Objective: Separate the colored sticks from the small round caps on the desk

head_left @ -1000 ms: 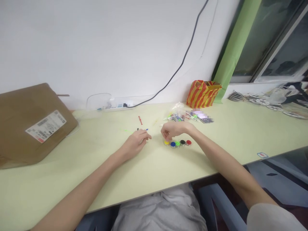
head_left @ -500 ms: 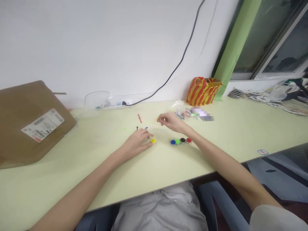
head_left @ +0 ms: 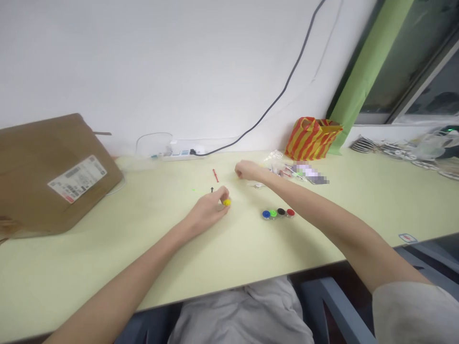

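Observation:
My left hand (head_left: 210,209) is closed around a small round yellow-topped piece (head_left: 227,202), gripped between thumb and fingers just over the table. My right hand (head_left: 250,170) is further out, its fingers pinched together; what they hold, if anything, is hidden. Left of it lies a thin red plastic stick (head_left: 215,175). A small black piece (head_left: 212,189) stands just beyond my left hand, with a thin light-green piece (head_left: 198,190) to its left. Blue (head_left: 266,214), green (head_left: 273,213), black (head_left: 281,211) and red (head_left: 290,212) round pieces sit in a row below my right forearm.
A clear plastic bag with small coloured parts (head_left: 283,170) lies beyond my right forearm, near a striped red-and-yellow bag (head_left: 313,138). On the left stands a large cardboard box (head_left: 46,177). A power strip (head_left: 179,152) with a black cable (head_left: 267,109) runs along the wall.
My left hand has closed on the yellow-topped piece, which stood at its fingertips before. My right hand's fingers have turned down and curled tighter. The whole view has shifted slightly.

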`<state>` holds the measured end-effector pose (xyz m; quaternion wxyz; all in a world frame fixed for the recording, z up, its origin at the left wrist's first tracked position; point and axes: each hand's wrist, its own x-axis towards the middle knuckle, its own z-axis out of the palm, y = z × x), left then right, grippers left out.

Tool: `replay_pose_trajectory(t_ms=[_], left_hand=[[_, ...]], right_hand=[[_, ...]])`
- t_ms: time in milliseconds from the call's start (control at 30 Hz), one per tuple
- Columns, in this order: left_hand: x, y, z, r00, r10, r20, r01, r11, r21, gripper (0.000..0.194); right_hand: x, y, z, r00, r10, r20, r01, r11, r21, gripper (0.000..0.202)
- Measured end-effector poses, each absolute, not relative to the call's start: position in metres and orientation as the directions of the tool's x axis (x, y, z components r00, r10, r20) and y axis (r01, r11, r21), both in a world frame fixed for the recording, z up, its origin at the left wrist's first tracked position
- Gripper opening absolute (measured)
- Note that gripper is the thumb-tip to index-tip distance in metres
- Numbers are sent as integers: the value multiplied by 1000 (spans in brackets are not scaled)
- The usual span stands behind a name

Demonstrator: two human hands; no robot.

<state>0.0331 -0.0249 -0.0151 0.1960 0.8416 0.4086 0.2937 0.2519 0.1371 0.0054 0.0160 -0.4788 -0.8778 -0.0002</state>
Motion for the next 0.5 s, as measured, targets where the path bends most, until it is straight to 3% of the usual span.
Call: replay_pose_trajectory(t_ms=[100, 167, 200, 300, 333, 400, 500], left_hand=[[32, -25, -12, 374, 851, 368, 469, -516, 717, 17], [32, -23, -11, 317, 885, 341, 378, -447, 811, 26], [32, -22, -10, 295, 901, 318, 337, -410, 848, 29], [33, -20, -11, 269, 926, 264, 263, -334, 905, 34], [34, -20, -11, 277, 926, 256, 246, -325, 913, 34], [36, -20, -13, 305, 920, 246, 212, -317, 924, 36], [39, -22, -14, 333, 908, 254, 169, -322, 931, 38]], right_hand=[[252, 139, 7, -527, 849, 27, 848, 528, -35, 12], [251, 132, 11, -509, 853, 112, 838, 521, -163, 10], [249, 124, 13, -489, 853, 185, 804, 522, -285, 9], [241, 85, 18, -339, 855, 392, 472, 516, -715, 7], [237, 67, 18, -295, 862, 412, 336, 497, -800, 13], [230, 32, 15, -282, 869, 407, 139, 457, -879, 26], [223, -6, 6, -326, 879, 348, -19, 362, -932, 37]])
